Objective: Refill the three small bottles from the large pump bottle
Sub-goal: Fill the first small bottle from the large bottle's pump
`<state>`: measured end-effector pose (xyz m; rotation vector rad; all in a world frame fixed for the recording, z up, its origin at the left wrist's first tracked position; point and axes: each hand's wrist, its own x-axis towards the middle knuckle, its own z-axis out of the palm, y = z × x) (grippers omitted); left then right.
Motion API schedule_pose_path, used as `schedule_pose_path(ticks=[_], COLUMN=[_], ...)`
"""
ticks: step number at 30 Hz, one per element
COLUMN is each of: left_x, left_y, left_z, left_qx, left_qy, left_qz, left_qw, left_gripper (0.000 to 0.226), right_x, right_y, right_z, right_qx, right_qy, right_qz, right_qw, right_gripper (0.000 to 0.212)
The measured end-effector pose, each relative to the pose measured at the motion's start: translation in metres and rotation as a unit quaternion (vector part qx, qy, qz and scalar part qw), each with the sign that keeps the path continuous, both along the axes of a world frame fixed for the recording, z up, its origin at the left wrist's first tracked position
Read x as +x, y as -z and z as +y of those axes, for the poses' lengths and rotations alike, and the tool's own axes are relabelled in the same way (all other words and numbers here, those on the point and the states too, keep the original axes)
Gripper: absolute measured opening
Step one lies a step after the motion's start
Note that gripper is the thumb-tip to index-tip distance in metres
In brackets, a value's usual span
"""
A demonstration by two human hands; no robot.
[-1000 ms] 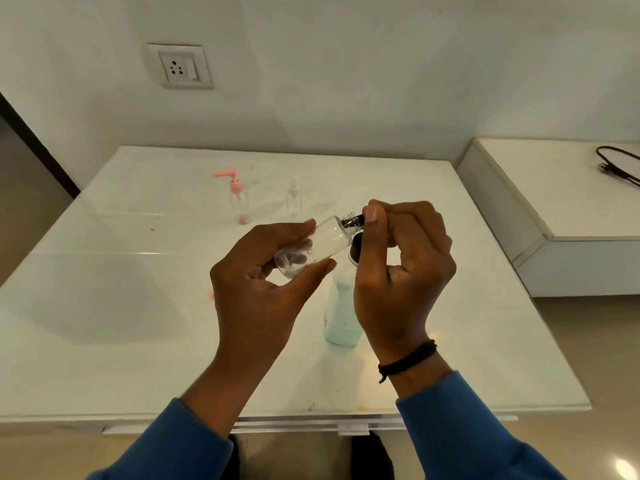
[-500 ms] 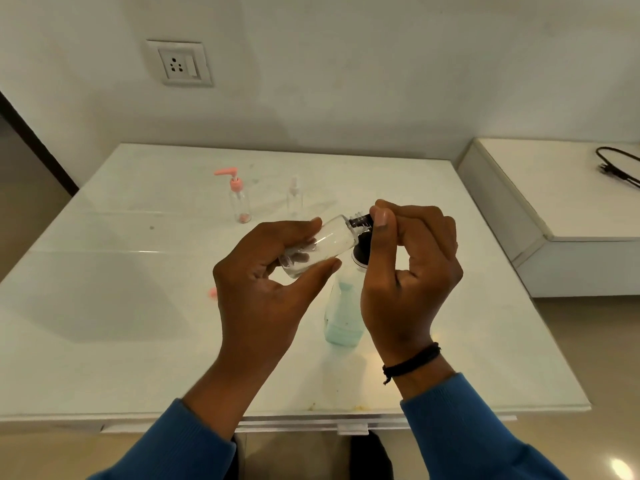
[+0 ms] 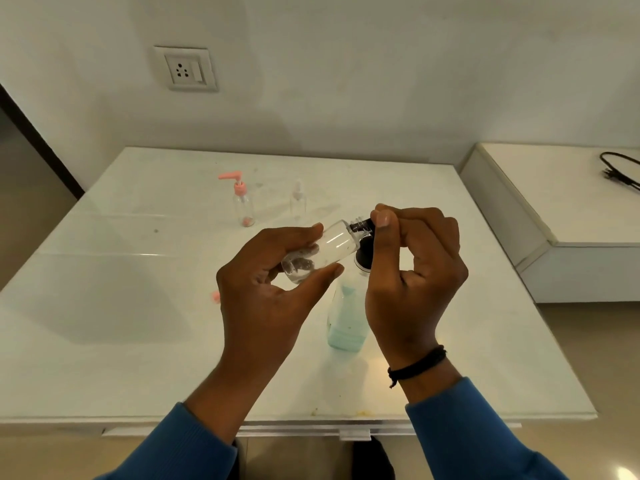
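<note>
Pink-pump bottle (image 3: 243, 206) and a clear bottle (image 3: 298, 204) stood upright at the far side of the table (image 3: 104, 341), well apart from both hands. Left hand (image 3: 266, 292) gripped the small clear bottle (image 3: 322, 251) by its base, long axis tilted up and to the right, so its neck pointed at the right hand (image 3: 412, 271). Right thumb and fingers pinched the black cap (image 3: 362, 225) at that raised end; cap looked partly unscrewed. Large pump bottle (image 3: 346, 317) stood just behind, between the wrists. Next move probably turned on twisting about that tilted axis.
</note>
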<state>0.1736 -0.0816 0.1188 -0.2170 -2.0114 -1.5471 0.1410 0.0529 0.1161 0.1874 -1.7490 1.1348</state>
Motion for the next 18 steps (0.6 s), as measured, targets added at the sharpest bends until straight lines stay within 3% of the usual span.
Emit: schedule_pose_path(ticks=[18], left_x=[0.0006], left_y=[-0.0002], left_z=[0.0017], left_qx=[-0.003], left_qy=[-0.001], left_qz=[-0.004], left_qw=[1.0], left_gripper=[0.042], right_x=[0.0024], right_y=[0.0034], right_z=[-0.0017], right_qx=[-0.014], right_qy=[-0.001], right_qz=[-0.006], right_qw=[1.0], right_gripper=[0.025])
